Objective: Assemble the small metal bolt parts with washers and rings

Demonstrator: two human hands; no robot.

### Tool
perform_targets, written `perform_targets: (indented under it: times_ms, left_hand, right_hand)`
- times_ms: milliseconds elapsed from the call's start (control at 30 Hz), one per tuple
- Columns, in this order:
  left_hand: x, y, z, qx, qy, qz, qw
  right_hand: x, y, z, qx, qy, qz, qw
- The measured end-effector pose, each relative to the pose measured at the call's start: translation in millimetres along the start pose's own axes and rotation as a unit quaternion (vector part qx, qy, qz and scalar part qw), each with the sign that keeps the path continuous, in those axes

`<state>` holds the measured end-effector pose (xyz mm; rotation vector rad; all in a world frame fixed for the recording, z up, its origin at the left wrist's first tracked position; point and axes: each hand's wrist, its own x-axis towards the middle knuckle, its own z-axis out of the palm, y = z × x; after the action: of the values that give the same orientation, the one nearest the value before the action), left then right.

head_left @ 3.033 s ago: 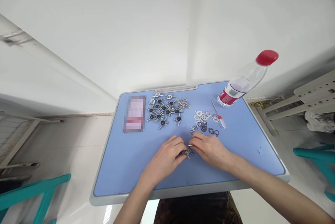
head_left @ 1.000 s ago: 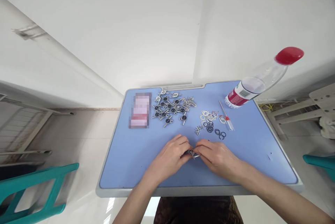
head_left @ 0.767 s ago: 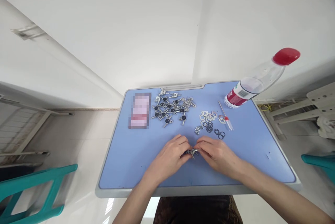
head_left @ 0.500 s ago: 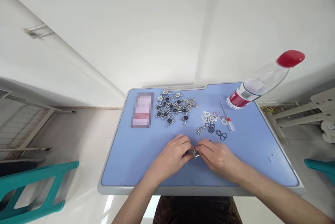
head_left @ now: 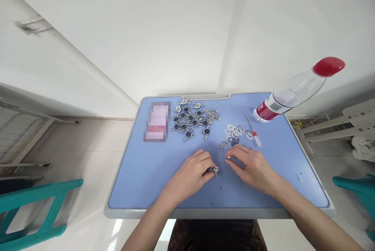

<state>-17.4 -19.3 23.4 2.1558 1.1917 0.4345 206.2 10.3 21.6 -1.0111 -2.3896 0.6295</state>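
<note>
Right hand moved off silvery, pronged part

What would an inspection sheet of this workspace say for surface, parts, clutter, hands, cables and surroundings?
Surface: blue tabletop, small specks at right.
Parts: black-disc fittings, pale flat plates, dark rings and tiny silver pieces, in loose groups.
Clutter: red-capped bottle standing, screwdriver lying, blurred flat rectangle at left.
Hands: left hand holds a metal fitting; right hand pinches a small shiny piece.
Cables: yellow strands on floor; cannot tell whether cable.
Surroundings: white wall, teal stools.
</note>
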Motion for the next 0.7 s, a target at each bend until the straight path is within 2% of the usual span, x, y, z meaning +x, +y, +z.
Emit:
perform_targets:
  times_ms: [33,100,167,267,367,433,567,700]
  left_hand:
    - [0.2,-0.2,-0.2,-0.003,0.001,-0.001,1.0]
    - [0.9,-0.5,-0.5,-0.007,0.005,-0.006,1.0]
    - [1.6,-0.5,-0.6,-0.01,0.006,-0.011,1.0]
    - [2.2,-0.2,-0.7,-0.011,0.001,-0.012,1.0]
    - [2.1,0.0,-1.0,-0.013,0.002,-0.007,1.0]
    - [1.9,0.0,-1.0,-0.015,0.006,-0.005,1.0]
    - [1.7,-0.8,-0.9,-0.013,0.007,-0.002,1.0]
    - [1.4,-2.0,-0.5,-0.023,0.008,-0.003,1.0]
  right_hand:
    - [-0.1,-3.4,-5.4,0.015,-0.026,-0.008,1.0]
    - [-2.7,-13.0,-9.4,0.032,-0.093,-0.07,0.993]
    - [-8.2,-21.8,-3.1,-0.004,-0.139,-0.118,0.983]
    - [-18.9,-23.2,16.0,-0.086,-0.131,-0.155,0.975]
    - [-28.7,-11.2,26.6,-0.146,-0.11,-0.181,0.966]
    - [-33.8,-2.4,24.8,-0.181,-0.106,-0.207,0.956]
    - [-44.4,-1.7,15.3,-0.191,-0.012,-0.184,0.964]
    - [-53.2,-16.3,17.1,-0.196,-0.074,-0.288,0.934]
